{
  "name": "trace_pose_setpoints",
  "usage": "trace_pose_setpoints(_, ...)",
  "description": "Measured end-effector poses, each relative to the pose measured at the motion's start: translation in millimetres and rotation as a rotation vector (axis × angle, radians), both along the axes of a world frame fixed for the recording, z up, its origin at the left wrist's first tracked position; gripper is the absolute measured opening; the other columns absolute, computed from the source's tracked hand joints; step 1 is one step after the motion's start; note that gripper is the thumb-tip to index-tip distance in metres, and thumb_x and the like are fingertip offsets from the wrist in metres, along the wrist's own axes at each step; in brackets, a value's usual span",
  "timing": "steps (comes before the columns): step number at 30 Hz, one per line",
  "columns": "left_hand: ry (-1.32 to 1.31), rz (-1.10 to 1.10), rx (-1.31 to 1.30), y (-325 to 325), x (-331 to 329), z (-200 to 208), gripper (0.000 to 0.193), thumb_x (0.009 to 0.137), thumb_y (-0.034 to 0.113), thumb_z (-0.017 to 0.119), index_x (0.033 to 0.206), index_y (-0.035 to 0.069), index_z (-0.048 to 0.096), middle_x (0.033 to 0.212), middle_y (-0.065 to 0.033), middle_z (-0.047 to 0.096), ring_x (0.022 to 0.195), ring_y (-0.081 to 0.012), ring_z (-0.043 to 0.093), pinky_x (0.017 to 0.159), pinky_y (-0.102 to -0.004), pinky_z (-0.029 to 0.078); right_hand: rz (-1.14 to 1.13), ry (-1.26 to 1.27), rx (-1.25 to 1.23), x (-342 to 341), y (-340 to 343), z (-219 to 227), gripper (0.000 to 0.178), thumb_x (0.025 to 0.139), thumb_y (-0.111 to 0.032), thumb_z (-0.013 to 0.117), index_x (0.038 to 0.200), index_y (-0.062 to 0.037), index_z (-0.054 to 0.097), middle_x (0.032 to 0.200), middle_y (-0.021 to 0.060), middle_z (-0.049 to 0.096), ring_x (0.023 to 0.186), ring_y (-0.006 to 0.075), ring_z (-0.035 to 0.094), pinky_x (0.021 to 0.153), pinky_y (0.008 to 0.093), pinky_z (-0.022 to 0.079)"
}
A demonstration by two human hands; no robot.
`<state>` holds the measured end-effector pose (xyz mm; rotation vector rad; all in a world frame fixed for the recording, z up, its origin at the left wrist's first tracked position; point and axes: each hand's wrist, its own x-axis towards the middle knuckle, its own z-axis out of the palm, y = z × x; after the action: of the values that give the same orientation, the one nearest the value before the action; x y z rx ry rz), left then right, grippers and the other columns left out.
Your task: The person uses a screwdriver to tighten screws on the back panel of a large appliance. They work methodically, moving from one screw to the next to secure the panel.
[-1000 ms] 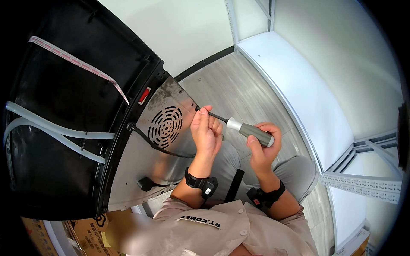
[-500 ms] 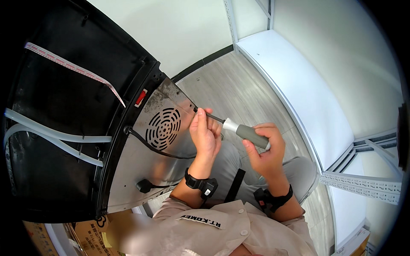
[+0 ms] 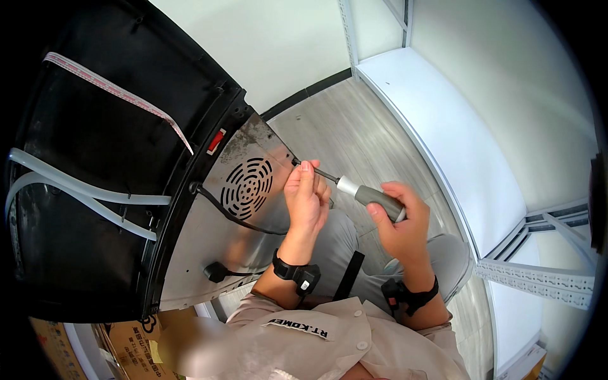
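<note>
A screwdriver [image 3: 370,197] with a grey handle and a pale collar lies slanted across the middle of the view. My right hand [image 3: 405,218] is closed round the end of its handle. The fingers of my left hand [image 3: 307,196] pinch the shaft near the tip, close to the upper right edge of a metal panel [image 3: 202,247]. The tip points at that edge; my fingertips partly hide where it meets the panel. The panel belongs to a black-cased appliance [image 3: 95,209] and has a round slotted vent [image 3: 247,189].
A red switch [image 3: 216,141] sits on the black frame, and a black cable [image 3: 218,212] runs across the panel. Pale tubes [image 3: 95,190] and a measuring tape [image 3: 114,94] lie on the casing. White shelving [image 3: 443,139] stands to the right; cardboard boxes [image 3: 136,348] are at lower left.
The view has shifted slightly, so the appliance appears a little differently placed. My right hand has moved slightly right and down with the screwdriver handle; my left hand keeps its pinch.
</note>
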<state>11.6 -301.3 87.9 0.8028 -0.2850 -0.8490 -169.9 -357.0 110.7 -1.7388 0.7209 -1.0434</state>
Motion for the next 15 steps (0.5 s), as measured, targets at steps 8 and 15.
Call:
trace_pose_setpoints(8,0.172,-0.038,-0.127,1,1,2,0.039,0.104,0.034,0.042,0.110,0.001,0.061,0.055,0.0067,0.029,0.047,-0.0062,0.023,0.044,-0.0234,0.019,-0.023,-0.171,-0.047,9,2,6,0.037,0.076,-0.006,0.075,0.109,-0.0015,0.058,0.085,0.0085,0.064,0.073,0.0166,0.061,0.064,0.0292,0.047)
trace_pose_setpoints(15,0.149,0.093,-0.008,-5,-1,1,0.049,0.103,0.046,0.042,0.109,0.002,0.062,0.057,0.0071,0.025,0.047,-0.0061,0.020,0.043,-0.0239,0.018,0.049,-0.042,0.006,-1,-1,3,0.037,0.079,-0.009,0.074,0.111,-0.0001,0.057,0.081,0.0089,0.066,0.066,0.0161,0.061,0.062,0.0286,0.048)
